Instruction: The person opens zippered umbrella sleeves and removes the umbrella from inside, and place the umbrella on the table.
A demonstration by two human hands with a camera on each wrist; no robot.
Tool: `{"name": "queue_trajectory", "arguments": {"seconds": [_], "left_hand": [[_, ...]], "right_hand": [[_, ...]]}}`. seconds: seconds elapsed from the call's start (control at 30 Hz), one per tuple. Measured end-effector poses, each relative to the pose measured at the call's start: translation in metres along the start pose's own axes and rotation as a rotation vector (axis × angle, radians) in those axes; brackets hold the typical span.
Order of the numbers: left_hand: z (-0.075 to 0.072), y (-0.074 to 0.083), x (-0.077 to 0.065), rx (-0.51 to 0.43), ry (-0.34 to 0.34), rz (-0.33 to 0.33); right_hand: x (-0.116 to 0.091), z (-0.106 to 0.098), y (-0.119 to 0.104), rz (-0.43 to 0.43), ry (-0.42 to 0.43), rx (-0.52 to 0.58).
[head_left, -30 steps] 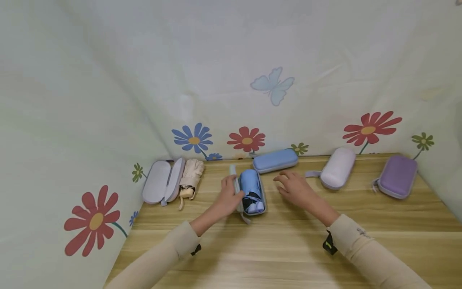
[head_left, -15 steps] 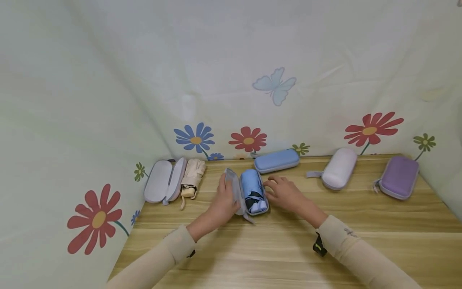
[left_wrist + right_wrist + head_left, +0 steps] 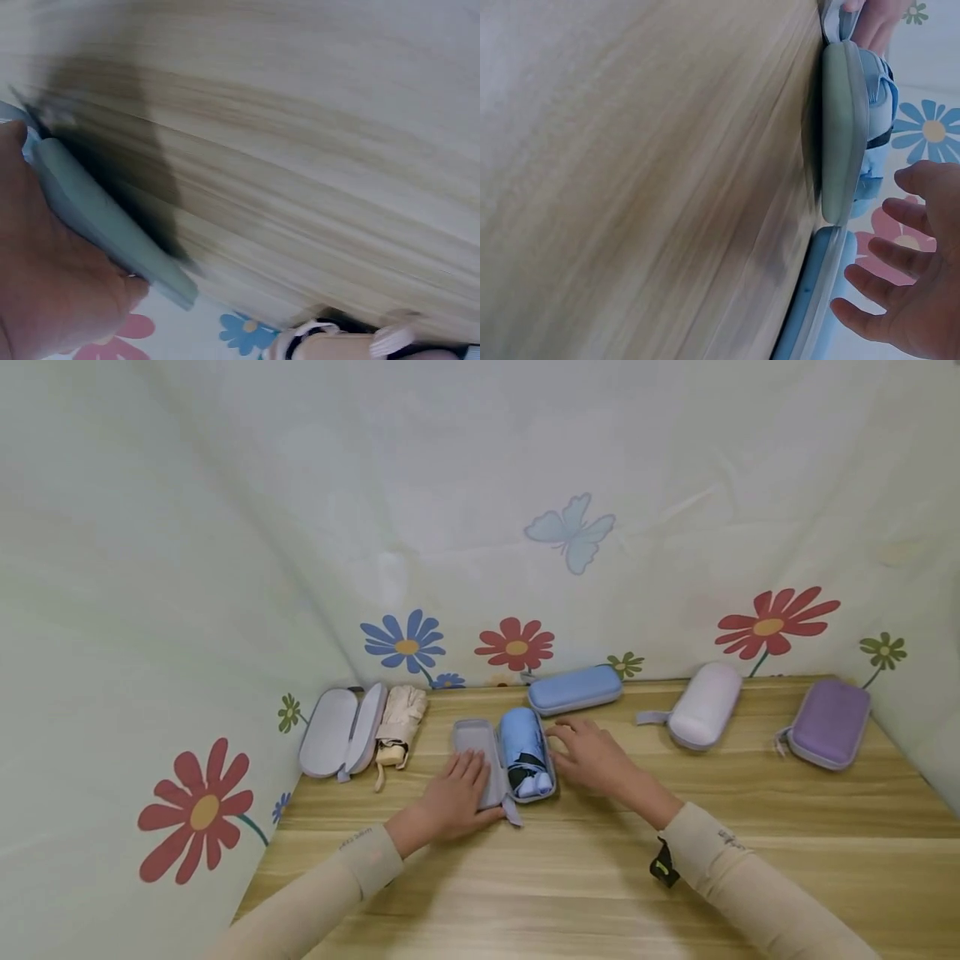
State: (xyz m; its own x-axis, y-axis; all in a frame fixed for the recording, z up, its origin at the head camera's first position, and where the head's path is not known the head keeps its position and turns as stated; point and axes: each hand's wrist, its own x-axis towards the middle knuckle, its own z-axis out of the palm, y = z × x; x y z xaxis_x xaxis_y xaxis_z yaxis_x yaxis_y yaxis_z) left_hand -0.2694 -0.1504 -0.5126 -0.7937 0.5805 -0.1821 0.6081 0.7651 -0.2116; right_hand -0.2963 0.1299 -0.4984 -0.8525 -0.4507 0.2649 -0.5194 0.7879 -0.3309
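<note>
A hard zip case point(image 3: 554, 787) lies unfolded at the middle of the table, its grey-lined lid point(image 3: 476, 737) laid out to the left. Inside its right half rests a folded blue umbrella point(image 3: 520, 737) with black parts toward the near end. My left hand point(image 3: 453, 793) presses on the lid with fairly straight fingers; in the left wrist view the lid's pale green outside point(image 3: 105, 214) is seen beside that hand. Just right of the case, my right hand point(image 3: 600, 764) is at its edge, and the right wrist view shows its fingers point(image 3: 900, 259) spread, holding nothing.
Behind the case lies a closed blue case point(image 3: 576, 690). Left stand an unfolded grey-lined case point(image 3: 328, 735) and a folded beige umbrella point(image 3: 402, 718). A pale lilac case point(image 3: 703, 708) and a purple case point(image 3: 829, 722) lie to the right. A flowered curtain point(image 3: 660, 577) borders the table.
The lid has swung down to the left from a steep tilt, and my left hand has gone from gripping it to lying on it. My right hand came left to the case's edge.
</note>
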Motion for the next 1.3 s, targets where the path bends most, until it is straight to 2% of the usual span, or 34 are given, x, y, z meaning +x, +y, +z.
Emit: {"name": "queue_trajectory", "arguments": {"seconds": [0.23,0.47,0.67,0.8,1.03,1.3], "left_hand": [[0.015,-0.010,0.002,-0.107,0.027,0.040],[0.024,-0.014,0.006,-0.201,0.056,0.053],[0.037,-0.016,0.008,-0.227,0.077,0.043],[0.036,-0.015,0.006,-0.223,0.080,0.034],[0.026,-0.012,0.001,-0.235,0.085,0.038],[0.027,-0.011,0.002,-0.230,0.094,0.023]], "right_hand": [[0.002,-0.008,0.000,-0.005,0.007,0.008],[0.001,-0.017,-0.005,0.147,-0.134,-0.041],[-0.002,-0.013,-0.009,0.163,-0.170,-0.016],[-0.001,-0.007,-0.013,0.171,-0.163,-0.018],[0.005,-0.001,-0.026,0.178,-0.134,-0.018],[0.018,0.003,-0.047,0.146,-0.117,0.023]]}}
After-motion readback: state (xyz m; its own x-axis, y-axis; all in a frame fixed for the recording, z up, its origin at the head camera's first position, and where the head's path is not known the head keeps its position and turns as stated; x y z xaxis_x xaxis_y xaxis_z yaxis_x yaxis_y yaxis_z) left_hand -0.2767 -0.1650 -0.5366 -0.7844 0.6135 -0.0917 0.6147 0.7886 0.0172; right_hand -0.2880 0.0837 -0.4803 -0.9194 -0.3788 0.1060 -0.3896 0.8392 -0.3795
